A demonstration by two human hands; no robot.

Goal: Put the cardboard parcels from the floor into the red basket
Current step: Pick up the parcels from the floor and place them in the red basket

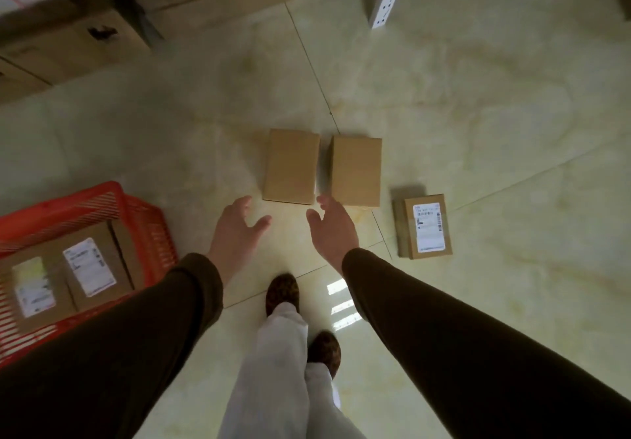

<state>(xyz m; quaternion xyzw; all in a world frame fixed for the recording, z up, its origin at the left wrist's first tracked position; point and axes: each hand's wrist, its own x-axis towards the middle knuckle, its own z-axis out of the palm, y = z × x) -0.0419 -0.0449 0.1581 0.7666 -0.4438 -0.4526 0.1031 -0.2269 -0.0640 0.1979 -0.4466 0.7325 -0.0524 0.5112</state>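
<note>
Three cardboard parcels lie on the pale tiled floor [478, 114] in the head view: two plain ones side by side, the left plain parcel [291, 166] and the right plain parcel [355, 171], almost touching along their long edges, and a labelled parcel [425, 226] lying apart to the right of them, its white label facing up. Both hands reach down toward the plain pair with fingers spread and nothing in them: the left hand [235, 230] hangs just short of the near edge of the left plain parcel, and the right hand [333, 227] has its fingertips at the near corner of the right plain parcel, though contact cannot be told. Dark sleeves cover both arms. A red basket [143, 213] stands on the floor to the left, and in it lie two labelled parcels [68, 274] side by side, labels up. Large cardboard boxes [78, 42] sit at the upper left. Between the arms show pale trousers and two dark patterned shoes [282, 293].
</note>
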